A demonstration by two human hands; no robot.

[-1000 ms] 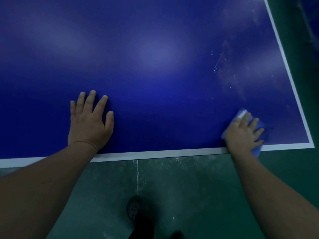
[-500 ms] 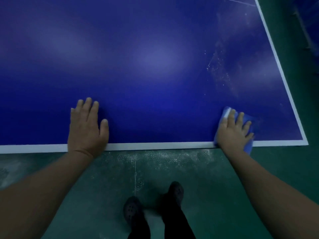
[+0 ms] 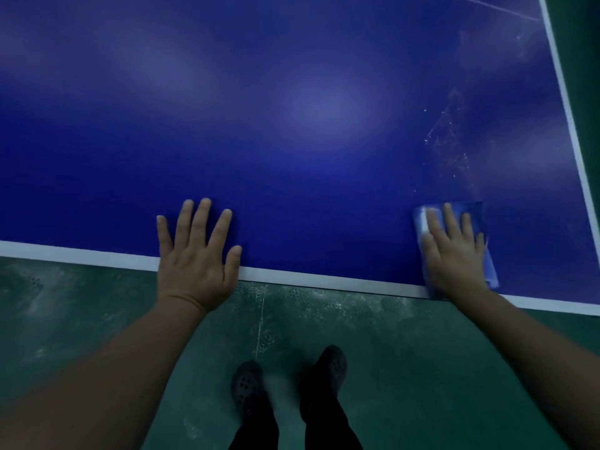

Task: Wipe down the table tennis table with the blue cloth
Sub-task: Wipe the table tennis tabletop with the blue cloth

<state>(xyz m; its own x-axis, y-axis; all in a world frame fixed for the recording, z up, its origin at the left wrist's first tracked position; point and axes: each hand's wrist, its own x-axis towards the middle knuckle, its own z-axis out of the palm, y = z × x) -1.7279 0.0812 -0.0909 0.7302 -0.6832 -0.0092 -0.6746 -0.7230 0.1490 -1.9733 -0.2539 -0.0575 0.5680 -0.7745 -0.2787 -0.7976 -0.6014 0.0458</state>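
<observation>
While my shoes (image 3: 285,381) stand on the green floor (image 3: 97,319) just short of the table, both my hands already rest on its near edge. My left hand (image 3: 198,254) lies flat with fingers spread and straight, holding nothing, its heel over the white edge line (image 3: 324,280); I take it to be only a brace. My right hand (image 3: 454,254) is flat too, fingers straight and pressing down on the blue cloth (image 3: 487,254), which lies between my palm and the table tennis table (image 3: 292,125), near the right-hand corner. The cloth is folded into a rough rectangle whose long axis runs away from me, its near end touching the white line and its far end showing just past my fingertips.

What the next stroke turns on, as I judge it, is what lies straight beyond that far end: a patch of pale specks and streaks (image 3: 448,141), directly ahead of the cloth and near it, well to the right of my left hand. So the right hand is the nearer one and needs only push forward along the cloth's own length. Farther still, a thin white scratch-like line (image 3: 493,8) crosses near the far right.
</observation>
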